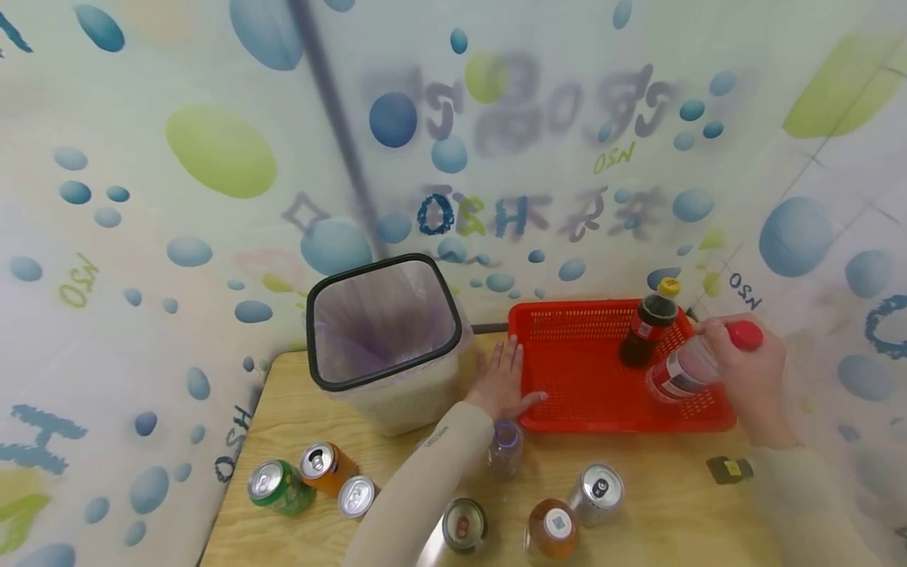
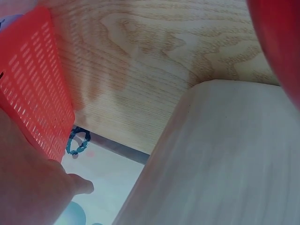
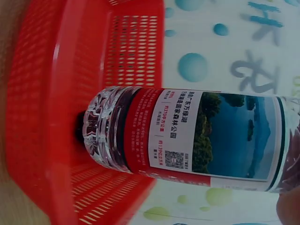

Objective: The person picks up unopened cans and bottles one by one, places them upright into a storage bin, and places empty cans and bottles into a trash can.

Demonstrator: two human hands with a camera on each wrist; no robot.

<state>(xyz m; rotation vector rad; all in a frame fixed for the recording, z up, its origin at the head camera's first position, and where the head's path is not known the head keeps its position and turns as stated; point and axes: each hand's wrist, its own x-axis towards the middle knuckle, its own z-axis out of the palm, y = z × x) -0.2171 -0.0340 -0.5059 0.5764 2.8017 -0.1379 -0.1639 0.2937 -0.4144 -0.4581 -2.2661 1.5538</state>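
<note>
Desk point(image 1: 680, 504), wood-grain, L to R: 1 green can point(image 1: 286, 492), 1 orange can point(image 1: 333, 471), 1 sm. silver can point(image 1: 357, 497), grouped at L. 1 bin point(image 1: 418, 405), white w/ blk rim, lined, at back. 1 dark-topped can point(image 1: 464, 525), near edge, beside L sleeve. L grip point(image 1: 498, 386), bare hand, fingers spread, at L rim of basket. 1 clear btl point(image 1: 505, 453), purple cap, just below L hand. 1 amber btl point(image 1: 553, 529), next to 1 tall silver can point(image 1: 595, 504). 1 basket point(image 1: 567, 362), red plastic, perforated. 1 cola btl point(image 1: 643, 329), yel. cap, inside, approx. upright. 1 water btl point(image 1: 686, 372), red cap, tilted, base over R part of basket; contact w/ floor unclear. 1 sm. blk/yel. item point(image 1: 730, 470). R grip point(image 1: 753, 374), bare hand, curled round water btl's upper end.
</note>
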